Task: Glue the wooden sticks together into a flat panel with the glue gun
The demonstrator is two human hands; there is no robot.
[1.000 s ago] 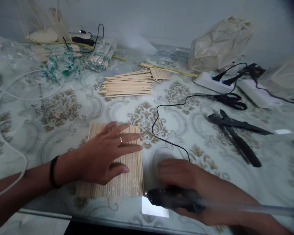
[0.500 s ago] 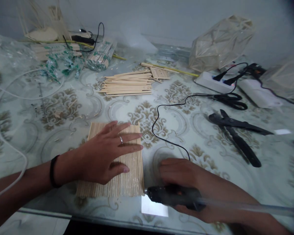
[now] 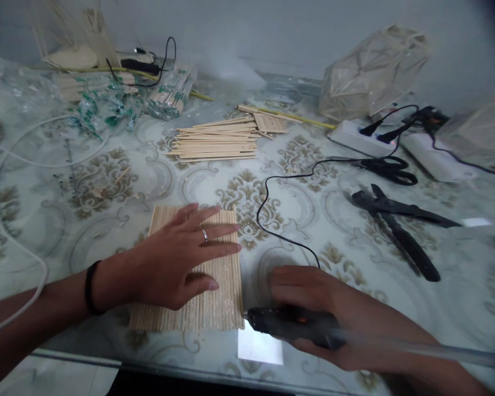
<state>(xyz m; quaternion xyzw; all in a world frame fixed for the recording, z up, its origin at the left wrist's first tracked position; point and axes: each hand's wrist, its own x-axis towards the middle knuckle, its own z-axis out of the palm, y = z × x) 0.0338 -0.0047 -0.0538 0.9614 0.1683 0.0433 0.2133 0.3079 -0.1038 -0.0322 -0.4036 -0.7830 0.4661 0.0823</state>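
A mat of thin wooden sticks (image 3: pixel 214 297), laid side by side and glossy in places, lies near the table's front edge. My left hand (image 3: pixel 177 258) rests flat on it with fingers spread, a ring on one finger. My right hand (image 3: pixel 309 291) is wrapped round a black hot glue gun (image 3: pixel 292 325). Its metal nozzle points left and meets the mat's right edge near the lower corner. A clear glue stick (image 3: pixel 416 349) trails from the gun's back across my right forearm. From the gun, a black cord (image 3: pixel 289 240) runs back over the table.
Loose sticks (image 3: pixel 214 140) lie in a pile beyond the mat. At right are black pliers (image 3: pixel 396 220), scissors (image 3: pixel 390 169), a white power strip (image 3: pixel 363 138) and a stick-framed shape (image 3: pixel 371 74). Bagged sticks (image 3: pixel 171 93) sit at back left; a white cable (image 3: pixel 8 231) loops at left.
The glue gun's nozzle has shifted slightly up along the mat's right edge, away from the corner. My left hand and the mat stay nearly still.
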